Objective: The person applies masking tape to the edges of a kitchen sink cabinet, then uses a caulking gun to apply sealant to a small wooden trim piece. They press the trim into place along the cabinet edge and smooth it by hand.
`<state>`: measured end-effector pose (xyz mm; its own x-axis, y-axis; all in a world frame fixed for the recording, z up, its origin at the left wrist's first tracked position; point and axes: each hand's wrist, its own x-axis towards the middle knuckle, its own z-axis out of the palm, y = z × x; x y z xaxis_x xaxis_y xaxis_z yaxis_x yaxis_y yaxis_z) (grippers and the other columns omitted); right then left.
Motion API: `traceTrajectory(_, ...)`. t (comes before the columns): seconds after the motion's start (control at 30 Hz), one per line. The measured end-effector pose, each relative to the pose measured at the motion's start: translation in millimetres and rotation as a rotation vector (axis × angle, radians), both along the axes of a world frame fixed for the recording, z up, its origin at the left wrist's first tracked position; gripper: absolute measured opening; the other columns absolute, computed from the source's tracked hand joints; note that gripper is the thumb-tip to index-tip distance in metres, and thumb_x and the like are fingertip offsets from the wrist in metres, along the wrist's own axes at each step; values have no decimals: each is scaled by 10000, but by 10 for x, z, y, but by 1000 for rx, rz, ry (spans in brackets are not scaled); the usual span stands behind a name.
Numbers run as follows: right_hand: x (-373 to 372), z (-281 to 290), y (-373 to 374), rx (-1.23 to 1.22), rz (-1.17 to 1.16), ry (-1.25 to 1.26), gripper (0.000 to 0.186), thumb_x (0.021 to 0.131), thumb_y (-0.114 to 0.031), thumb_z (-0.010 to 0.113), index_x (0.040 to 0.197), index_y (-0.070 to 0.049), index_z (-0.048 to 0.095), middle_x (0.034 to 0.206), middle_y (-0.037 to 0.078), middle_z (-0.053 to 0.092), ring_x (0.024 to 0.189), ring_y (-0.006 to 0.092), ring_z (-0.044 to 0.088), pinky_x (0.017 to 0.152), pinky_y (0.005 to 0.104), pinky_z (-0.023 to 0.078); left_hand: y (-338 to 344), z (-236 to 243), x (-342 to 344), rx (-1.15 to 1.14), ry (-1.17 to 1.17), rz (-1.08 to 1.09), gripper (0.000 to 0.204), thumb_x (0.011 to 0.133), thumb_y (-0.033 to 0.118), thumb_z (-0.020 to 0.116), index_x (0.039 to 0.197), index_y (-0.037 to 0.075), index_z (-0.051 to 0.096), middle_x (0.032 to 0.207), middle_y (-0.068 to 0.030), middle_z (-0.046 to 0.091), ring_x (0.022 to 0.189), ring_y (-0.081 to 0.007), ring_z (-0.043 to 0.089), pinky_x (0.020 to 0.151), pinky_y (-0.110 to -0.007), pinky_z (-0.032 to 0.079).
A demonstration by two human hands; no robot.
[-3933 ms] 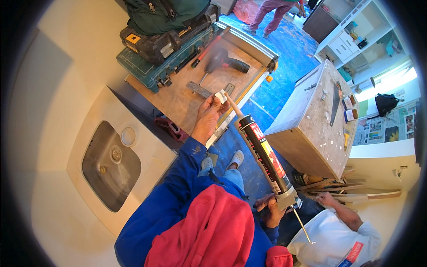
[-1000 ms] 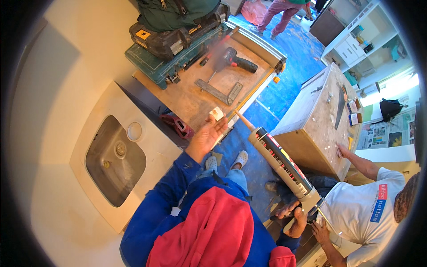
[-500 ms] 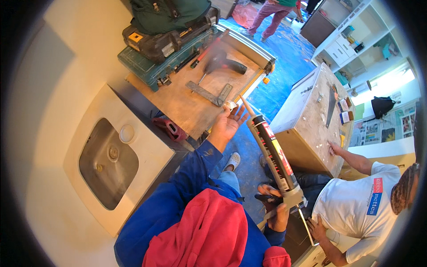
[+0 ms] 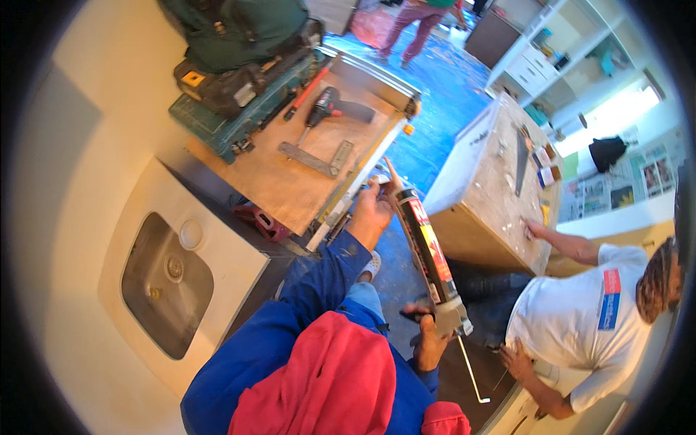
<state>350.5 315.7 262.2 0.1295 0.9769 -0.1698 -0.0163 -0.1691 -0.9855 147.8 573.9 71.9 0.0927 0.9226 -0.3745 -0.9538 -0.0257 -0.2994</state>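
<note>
My left hand point(image 4: 370, 214) is closed on a small white piece point(image 4: 378, 179) beside the pale nozzle point(image 4: 391, 170) of a caulking gun; whether it also touches the nozzle I cannot tell. My right hand point(image 4: 428, 337) grips the gun's handle end at lower centre. The gun holds a black, red and yellow cartridge point(image 4: 428, 246), pointed up and away from me, its metal rod point(image 4: 471, 370) sticking out toward the bottom. Just beyond my left hand, a wooden board point(image 4: 254, 181) carries a metal square point(image 4: 312, 159), a drill point(image 4: 319, 109) and a red-handled tool point(image 4: 304, 94).
A sink counter point(image 4: 123, 326) is at left; stacked cases point(image 4: 210, 94) and a green bag point(image 4: 232, 32) are behind it. A wooden unit point(image 4: 471, 232) with tools stands right. A co-worker point(image 4: 573, 319) is low beside me at right; another person point(image 4: 406, 36) stands on blue sheeting at back.
My left fingers, spread half a second ago, have curled in around the white piece near the nozzle. The gun is more upright, and the whole view has shifted somewhat.
</note>
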Motion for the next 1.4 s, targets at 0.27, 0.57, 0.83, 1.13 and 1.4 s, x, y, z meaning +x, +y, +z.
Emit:
traceTrajectory(0.27, -30, -301, 185, 78, -38, 129, 308, 1017, -308, 687, 994, -1, 678, 848, 74, 703, 813, 172, 682, 693, 315, 552, 332, 287, -139, -74, 130, -87, 216, 1049, 147, 467, 1100, -4, 614, 1033, -254, 680, 990, -383, 696, 946, -593, 575)
traceTrajectory(0.57, 102, -328, 277, -127, -154, 161, 225, 994, -210, 714, 1040, 3, 658, 747, 58, 652, 686, 143, 645, 652, 309, 537, 414, 545, 156, -87, -10, -249, 347, 1098, 189, 363, 1167, -105, 535, 1048, -286, 658, 998, -415, 697, 977, -581, 590)
traceTrajectory(0.83, 76, -105, 348, 63, -79, 166, 337, 1011, -230, 684, 1219, 25, 607, 946, 92, 690, 916, 200, 721, 811, 360, 600, 525, 595, 233, -134, 120, -306, 329, 1091, 202, 417, 1154, -83, 568, 1033, -278, 673, 972, -374, 710, 956, -556, 599)
traceTrajectory(1.13, 29, 195, 504, -5, -114, 410, 292, 976, -297, 717, 1049, -33, 616, 818, 56, 638, 748, 161, 667, 697, 307, 521, 427, 595, 361, -184, 208, -365, 272, 1057, 198, 479, 1048, -22, 639, 1000, -212, 703, 923, -331, 710, 850, -514, 615)
traceTrajectory(1.4, 73, 288, 560, -281, -70, 211, 240, 962, -288, 719, 988, -66, 631, 771, 44, 634, 722, 144, 645, 705, 324, 523, 484, 712, 301, -149, 126, -276, 251, 1019, 224, 508, 971, 2, 616, 909, -198, 674, 851, -301, 689, 776, -466, 606)
